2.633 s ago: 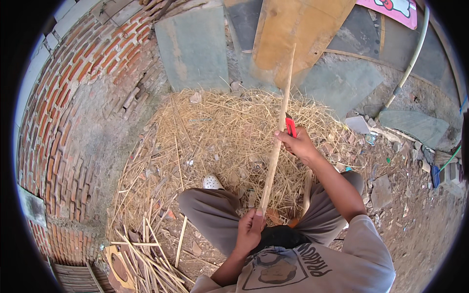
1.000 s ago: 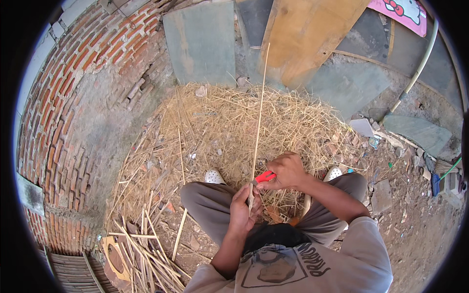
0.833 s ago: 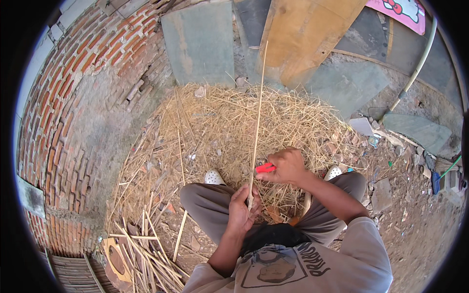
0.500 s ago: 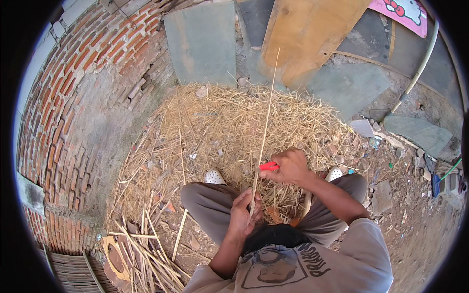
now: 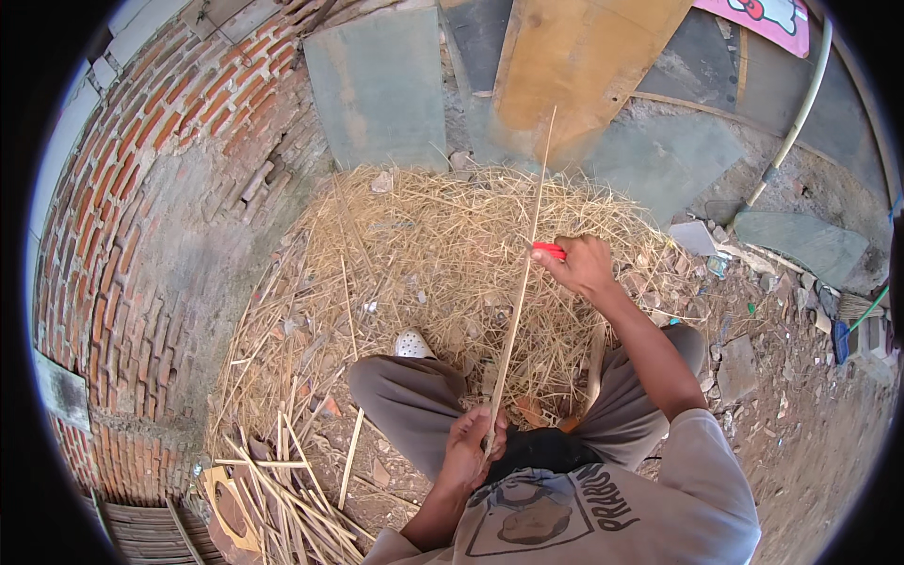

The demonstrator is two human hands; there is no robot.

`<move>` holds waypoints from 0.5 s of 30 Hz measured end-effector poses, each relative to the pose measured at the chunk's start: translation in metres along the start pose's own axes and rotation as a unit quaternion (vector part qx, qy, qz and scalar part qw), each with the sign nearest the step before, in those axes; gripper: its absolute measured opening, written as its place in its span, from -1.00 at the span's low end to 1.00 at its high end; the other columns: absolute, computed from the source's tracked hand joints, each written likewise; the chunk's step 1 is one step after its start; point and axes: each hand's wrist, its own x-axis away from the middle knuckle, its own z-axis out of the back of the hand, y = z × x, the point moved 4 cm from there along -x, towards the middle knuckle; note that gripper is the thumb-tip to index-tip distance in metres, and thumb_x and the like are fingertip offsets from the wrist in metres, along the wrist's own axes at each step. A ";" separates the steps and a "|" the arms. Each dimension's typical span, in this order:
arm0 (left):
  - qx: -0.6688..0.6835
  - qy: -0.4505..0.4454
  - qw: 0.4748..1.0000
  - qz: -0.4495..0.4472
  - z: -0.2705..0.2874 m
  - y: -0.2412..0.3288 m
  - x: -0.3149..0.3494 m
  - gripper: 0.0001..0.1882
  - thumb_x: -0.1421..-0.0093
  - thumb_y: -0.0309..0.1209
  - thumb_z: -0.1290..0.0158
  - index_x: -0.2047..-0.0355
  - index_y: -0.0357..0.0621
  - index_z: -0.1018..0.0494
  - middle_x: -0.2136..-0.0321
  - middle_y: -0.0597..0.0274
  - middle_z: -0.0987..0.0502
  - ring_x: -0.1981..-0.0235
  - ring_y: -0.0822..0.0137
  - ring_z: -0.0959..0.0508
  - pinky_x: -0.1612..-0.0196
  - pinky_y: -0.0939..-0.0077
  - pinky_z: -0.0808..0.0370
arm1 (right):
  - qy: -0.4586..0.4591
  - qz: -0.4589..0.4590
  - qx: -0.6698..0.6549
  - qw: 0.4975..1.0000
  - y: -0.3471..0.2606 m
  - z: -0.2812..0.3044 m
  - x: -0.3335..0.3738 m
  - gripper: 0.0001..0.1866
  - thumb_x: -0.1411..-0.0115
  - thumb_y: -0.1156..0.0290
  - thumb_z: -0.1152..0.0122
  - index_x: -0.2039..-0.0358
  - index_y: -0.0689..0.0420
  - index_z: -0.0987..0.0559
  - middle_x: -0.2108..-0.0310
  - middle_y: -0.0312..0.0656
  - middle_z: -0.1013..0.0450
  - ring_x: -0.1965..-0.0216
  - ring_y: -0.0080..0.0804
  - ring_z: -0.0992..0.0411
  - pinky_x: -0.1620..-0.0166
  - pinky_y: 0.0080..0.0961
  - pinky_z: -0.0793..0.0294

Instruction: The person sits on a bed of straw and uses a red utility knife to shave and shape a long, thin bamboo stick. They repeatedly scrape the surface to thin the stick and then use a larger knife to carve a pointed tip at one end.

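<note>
Straw (image 5: 452,273) covers the ground (image 5: 819,452), its far edge near a brown board (image 5: 589,66). Off the straw's near left corner lies a pile of sticks (image 5: 292,504). The strip (image 5: 515,325) is carried by neither: it slants above the straw from near edge toward far edge, its tip overlapping the board in view. The left hand (image 5: 471,441) grasps its near end; the right hand (image 5: 582,266) is closed round a red cutter (image 5: 549,252), which appears to meet the strip partway up. The blade is too small to make out.

The legs (image 5: 405,391) and left hand sit in line with any stroke drawn toward the body, so a slip could cut them. The strip, thin and unsupported at its far end, could bend, twist or snap under pressure. A blade biting too deep could catch and split it.

The shirt (image 5: 678,532) bears dark capital letters beside a printed picture. A pink panel (image 5: 767,21) shows part of a cartoon figure. No marking is legible on the cutter.
</note>
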 end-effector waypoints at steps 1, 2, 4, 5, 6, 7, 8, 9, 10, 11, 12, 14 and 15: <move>0.007 -0.009 1.000 -0.002 0.001 -0.002 0.006 -0.68 -0.42 -0.24 0.21 0.34 -0.23 -0.36 0.71 0.27 -0.29 0.74 0.45 -0.28 0.73 0.67 -0.19 | 0.034 -0.015 -0.007 0.999 0.011 0.003 -0.006 -0.13 -0.10 -0.51 0.19 0.71 0.12 -0.55 0.86 -0.15 -0.31 0.76 -0.26 -0.38 0.63 -0.27 -0.32; 0.014 -0.018 1.000 -0.004 0.002 -0.004 0.011 -0.69 -0.42 -0.27 0.23 0.34 -0.24 -0.36 0.72 0.25 -0.30 0.75 0.42 -0.31 0.76 0.68 -0.22 | 0.067 -0.029 -0.014 0.997 0.021 0.007 -0.010 -0.13 -0.11 -0.51 0.21 0.69 0.13 -0.56 0.85 -0.13 -0.32 0.75 -0.25 -0.39 0.62 -0.27 -0.33; 0.002 -0.020 1.000 0.023 0.004 -0.009 0.022 -0.68 -0.41 -0.24 0.22 0.35 -0.23 -0.36 0.71 0.24 -0.30 0.76 0.43 -0.29 0.74 0.65 -0.22 | 0.100 -0.095 -0.010 0.990 0.052 0.019 -0.020 -0.13 -0.11 -0.50 0.21 0.67 0.13 -0.57 0.83 -0.12 -0.34 0.73 -0.24 -0.40 0.59 -0.25 -0.35; -0.003 -0.022 0.999 0.038 0.006 -0.011 0.026 -0.67 -0.40 -0.23 0.21 0.35 -0.23 -0.36 0.71 0.24 -0.30 0.77 0.44 -0.28 0.73 0.63 -0.23 | 0.116 -0.129 -0.007 0.985 0.066 0.024 -0.021 -0.14 -0.11 -0.50 0.21 0.66 0.13 -0.58 0.82 -0.12 -0.35 0.72 -0.23 -0.40 0.58 -0.25 -0.36; 0.035 -0.033 0.997 0.052 0.010 -0.013 0.029 -0.67 -0.41 -0.22 0.21 0.35 -0.23 -0.36 0.72 0.27 -0.28 0.77 0.46 -0.25 0.71 0.62 -0.20 | 0.108 -0.145 -0.014 0.983 0.067 0.028 -0.021 -0.14 -0.11 -0.50 0.21 0.66 0.12 -0.58 0.81 -0.12 -0.35 0.72 -0.23 -0.41 0.57 -0.23 -0.37; 0.072 -0.045 0.994 0.066 0.015 -0.016 0.031 -0.67 -0.41 -0.21 0.21 0.35 -0.23 -0.35 0.72 0.29 -0.26 0.78 0.48 -0.21 0.69 0.62 -0.17 | 0.101 -0.161 -0.021 0.982 0.069 0.032 -0.020 -0.14 -0.11 -0.51 0.21 0.66 0.12 -0.58 0.81 -0.13 -0.36 0.71 -0.22 -0.41 0.56 -0.22 -0.38; 0.110 -0.058 0.989 0.079 0.019 -0.019 0.031 -0.66 -0.41 -0.20 0.21 0.35 -0.23 -0.35 0.73 0.31 -0.24 0.79 0.51 -0.17 0.67 0.62 -0.14 | 0.094 -0.177 -0.027 0.979 0.070 0.035 -0.019 -0.14 -0.11 -0.51 0.21 0.65 0.11 -0.58 0.81 -0.13 -0.36 0.71 -0.21 -0.42 0.55 -0.21 -0.39; 0.155 -0.061 0.983 0.078 0.022 -0.019 0.029 -0.67 -0.41 -0.21 0.21 0.35 -0.22 -0.34 0.73 0.31 -0.24 0.80 0.50 -0.16 0.67 0.62 -0.14 | 0.074 -0.128 -0.044 0.988 0.049 0.037 -0.015 -0.17 -0.11 -0.48 0.17 0.69 0.10 -0.55 0.82 -0.14 -0.34 0.72 -0.20 -0.40 0.55 -0.23 -0.38; 0.201 -0.065 0.974 0.076 0.023 -0.018 0.023 -0.67 -0.40 -0.21 0.22 0.34 -0.22 -0.33 0.74 0.30 -0.24 0.82 0.49 -0.15 0.67 0.62 -0.13 | 0.053 -0.078 -0.059 0.994 0.017 0.039 -0.002 -0.19 -0.12 -0.46 0.14 0.72 0.10 -0.53 0.83 -0.15 -0.33 0.73 -0.19 -0.39 0.56 -0.25 -0.38; 0.246 -0.073 0.964 0.074 0.019 -0.013 0.016 -0.67 -0.40 -0.21 0.22 0.34 -0.22 -0.33 0.74 0.30 -0.24 0.83 0.48 -0.14 0.68 0.63 -0.13 | 0.035 -0.029 -0.071 0.996 -0.009 0.039 0.010 -0.21 -0.12 -0.44 0.11 0.75 0.09 -0.50 0.85 -0.17 -0.31 0.74 -0.18 -0.37 0.56 -0.26 -0.37; 0.256 -0.038 0.963 0.078 0.017 -0.012 0.008 -0.69 -0.40 -0.22 0.23 0.34 -0.20 -0.31 0.74 0.30 -0.23 0.85 0.48 -0.12 0.68 0.63 -0.12 | 0.036 0.036 -0.071 0.996 -0.032 0.032 0.024 -0.24 -0.11 -0.42 0.05 0.76 0.08 -0.50 0.84 -0.18 -0.31 0.76 -0.20 -0.36 0.58 -0.28 -0.36; 0.268 -0.062 0.960 0.047 0.017 -0.011 -0.017 -0.72 -0.38 -0.24 0.23 0.33 -0.17 -0.33 0.73 0.31 -0.24 0.85 0.50 -0.13 0.68 0.60 -0.14 | 0.019 0.150 -0.074 0.986 -0.070 0.019 0.049 -0.30 -0.07 -0.38 -0.06 0.77 0.05 -0.50 0.83 -0.20 -0.33 0.78 -0.23 -0.36 0.62 -0.30 -0.33; 0.268 -0.071 0.960 0.034 0.018 -0.007 -0.026 -0.74 -0.37 -0.25 0.22 0.33 -0.16 -0.34 0.72 0.31 -0.24 0.85 0.51 -0.13 0.68 0.59 -0.15 | 0.006 0.195 -0.078 0.978 -0.084 0.016 0.059 -0.33 -0.04 -0.36 -0.12 0.77 0.04 -0.50 0.82 -0.21 -0.35 0.79 -0.23 -0.36 0.64 -0.30 -0.32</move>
